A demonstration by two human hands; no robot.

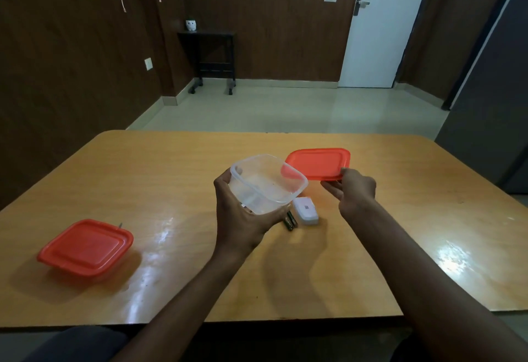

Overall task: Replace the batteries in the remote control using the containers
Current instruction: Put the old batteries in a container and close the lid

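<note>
My left hand (240, 213) holds a clear plastic container (267, 183) above the table, tilted toward me, with nothing visible inside. My right hand (353, 190) grips the near right corner of its red lid (317, 163), lifted off and held just right of the container. Below the container, two dark batteries (290, 220) lie on the table next to a white remote control (305, 210). A second container with its red lid on (85, 247) sits at the table's near left.
The wooden table (171, 179) reaches to a far edge with tiled floor beyond. A small dark side table (211, 56) and a white door (380, 27) stand at the back of the room.
</note>
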